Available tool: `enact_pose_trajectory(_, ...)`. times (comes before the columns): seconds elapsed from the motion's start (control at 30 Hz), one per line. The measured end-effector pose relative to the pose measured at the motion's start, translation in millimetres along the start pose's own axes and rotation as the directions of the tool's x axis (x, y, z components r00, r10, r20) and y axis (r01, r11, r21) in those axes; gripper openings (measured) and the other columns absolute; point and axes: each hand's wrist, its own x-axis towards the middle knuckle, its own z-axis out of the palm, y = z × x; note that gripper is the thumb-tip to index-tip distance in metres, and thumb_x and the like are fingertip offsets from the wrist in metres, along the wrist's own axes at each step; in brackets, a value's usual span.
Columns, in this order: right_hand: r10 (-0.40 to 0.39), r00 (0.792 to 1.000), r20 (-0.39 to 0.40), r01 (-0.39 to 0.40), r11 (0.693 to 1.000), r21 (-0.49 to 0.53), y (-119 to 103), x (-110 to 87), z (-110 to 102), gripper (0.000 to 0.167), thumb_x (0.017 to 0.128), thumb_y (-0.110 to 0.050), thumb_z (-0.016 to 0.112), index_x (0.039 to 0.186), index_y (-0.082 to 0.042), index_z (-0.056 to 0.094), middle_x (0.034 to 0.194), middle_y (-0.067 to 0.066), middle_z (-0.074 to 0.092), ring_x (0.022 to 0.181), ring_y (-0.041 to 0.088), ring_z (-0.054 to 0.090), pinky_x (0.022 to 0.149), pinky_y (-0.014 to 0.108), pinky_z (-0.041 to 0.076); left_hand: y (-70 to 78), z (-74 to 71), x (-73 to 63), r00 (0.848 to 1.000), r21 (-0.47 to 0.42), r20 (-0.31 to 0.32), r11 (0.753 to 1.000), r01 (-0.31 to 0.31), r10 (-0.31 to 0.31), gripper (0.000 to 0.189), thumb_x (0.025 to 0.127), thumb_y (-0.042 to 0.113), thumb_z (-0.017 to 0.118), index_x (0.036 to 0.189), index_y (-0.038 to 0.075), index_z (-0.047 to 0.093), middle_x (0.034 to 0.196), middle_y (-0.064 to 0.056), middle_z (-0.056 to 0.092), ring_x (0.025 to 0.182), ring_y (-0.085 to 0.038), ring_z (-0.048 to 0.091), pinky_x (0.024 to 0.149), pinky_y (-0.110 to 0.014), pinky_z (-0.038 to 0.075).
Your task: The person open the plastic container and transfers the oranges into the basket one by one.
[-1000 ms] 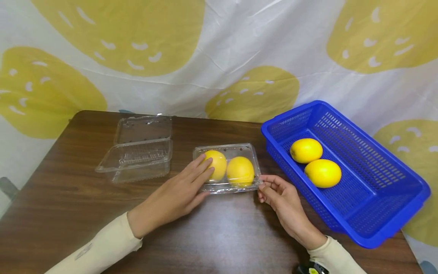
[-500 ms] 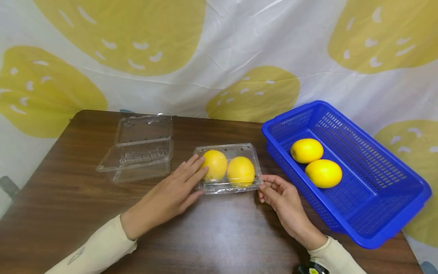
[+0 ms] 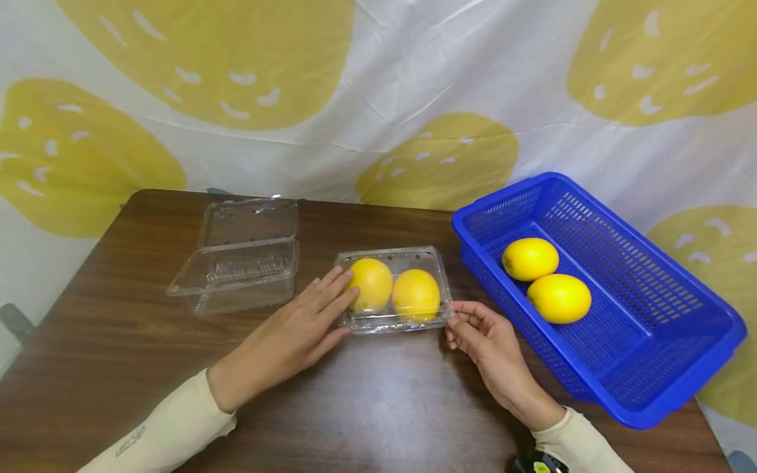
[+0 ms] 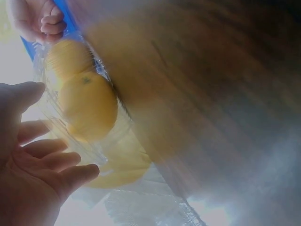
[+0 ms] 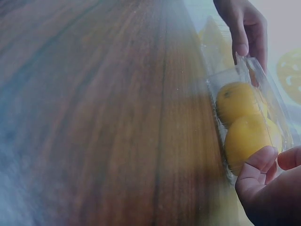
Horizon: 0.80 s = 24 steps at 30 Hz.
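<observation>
A lidded clear plastic clamshell box (image 3: 384, 325) lies on the table with two round yellow fruits, like lemons or oranges, inside: a left fruit (image 3: 371, 286) and a right fruit (image 3: 416, 295). My left hand (image 3: 296, 325) lies at the box's left end, its extended fingers over the lid's edge beside the left fruit. With thumb and fingers my right hand (image 3: 487, 348) pinches the box's front right corner. In the left wrist view the near fruit (image 4: 89, 106) shows a small green stem mark. The right wrist view has my right thumb (image 5: 262, 160) at the rim.
A second clear clamshell box (image 3: 242, 289) stands with its lid up at the table's back left. At right, a blue plastic basket (image 3: 621, 243) holds two more yellow fruits (image 3: 558, 299). A lemon-print cloth (image 3: 414, 66) hangs behind the wooden table (image 3: 378, 401).
My left hand has slid a little to the left, off the top of the left fruit toward the box's end. My right hand stays at the corner.
</observation>
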Motion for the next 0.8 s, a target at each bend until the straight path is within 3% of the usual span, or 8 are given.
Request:
enact_pose_trajectory(0.4,0.006,1.000,0.001,-0.006,1.000,0.001,0.7,0.4,-0.4,0.027,0.106,0.006,0.061,0.131,0.015,0.058,0.100,0.009,0.066,0.081,0.016,0.063,0.072,0.025,0.059,-0.4,-2.0,1.3,1.000,-0.007,-0.024,1.000,-0.009,0.009,0.067,0.104,0.023,0.078,0.160,-0.004,0.052,0.171,-0.026,0.040,0.160,-0.041,0.038,0.125,-0.059,0.039)
enact_pose_trajectory(0.63,-0.001,1.000,0.012,0.001,1.000,0.010,1.4,-0.2,-1.4,0.027,0.106,0.005,0.061,0.131,0.016,0.059,0.100,0.009,0.067,0.081,0.016,0.063,0.072,0.025,0.059,-2.2,-1.0,4.6,0.992,-0.078,-0.120,0.996,-0.046,0.036,0.066,0.103,0.017,0.078,0.159,-0.006,0.051,0.169,-0.029,0.043,0.156,-0.045,0.044,0.123,-0.055,0.042)
enact_pose_trajectory(0.8,-0.008,1.000,0.030,0.007,1.000,0.020,1.3,-0.6,-2.2,0.034,0.107,0.005,0.060,0.140,0.012,0.055,0.097,0.007,0.067,0.081,0.016,0.062,0.072,0.025,0.059,-2.5,-1.3,8.4,0.987,-0.162,-0.163,0.987,-0.021,-0.006,0.066,0.106,0.015,0.074,0.162,-0.005,0.047,0.169,-0.030,0.042,0.155,-0.044,0.045,0.119,-0.051,0.047)
